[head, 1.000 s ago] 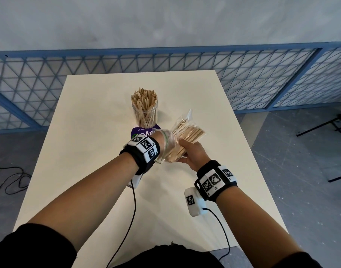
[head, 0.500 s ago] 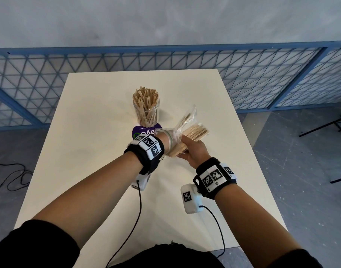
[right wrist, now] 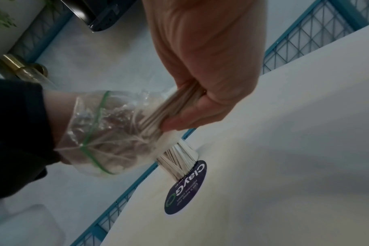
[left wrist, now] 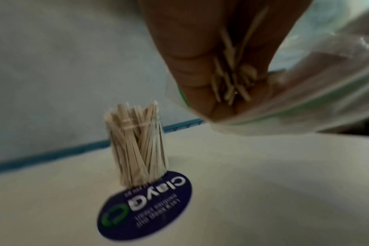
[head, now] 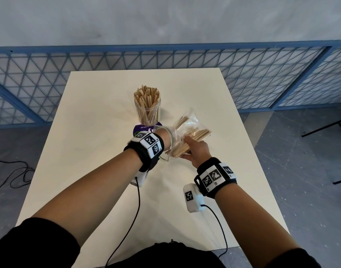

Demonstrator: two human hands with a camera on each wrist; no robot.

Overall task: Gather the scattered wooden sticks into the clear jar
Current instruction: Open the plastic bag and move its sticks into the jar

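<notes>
A clear jar (head: 147, 111) packed with upright wooden sticks stands mid-table; it also shows in the left wrist view (left wrist: 137, 146) and the right wrist view (right wrist: 179, 159). Just right of it, above the table, both hands hold a clear plastic bag (head: 187, 120) with a bundle of wooden sticks (head: 196, 133) in it. My left hand (head: 170, 139) is inside the bag's mouth, its fingers (left wrist: 200, 66) curled round several stick ends (left wrist: 232, 79). My right hand (head: 194, 149) grips the bundle (right wrist: 179, 106) from outside, through the bag.
A purple round label (head: 141, 129) lies flat on the cream table (head: 88, 142) in front of the jar. Behind the table runs a blue mesh fence (head: 49, 78). Cables trail from both wristbands toward the near edge. A black stand (head: 330, 128) is on the floor at right.
Both hands and the bag have drifted slightly away from me, toward the jar. Both hands keep their hold and the jar has not moved.
</notes>
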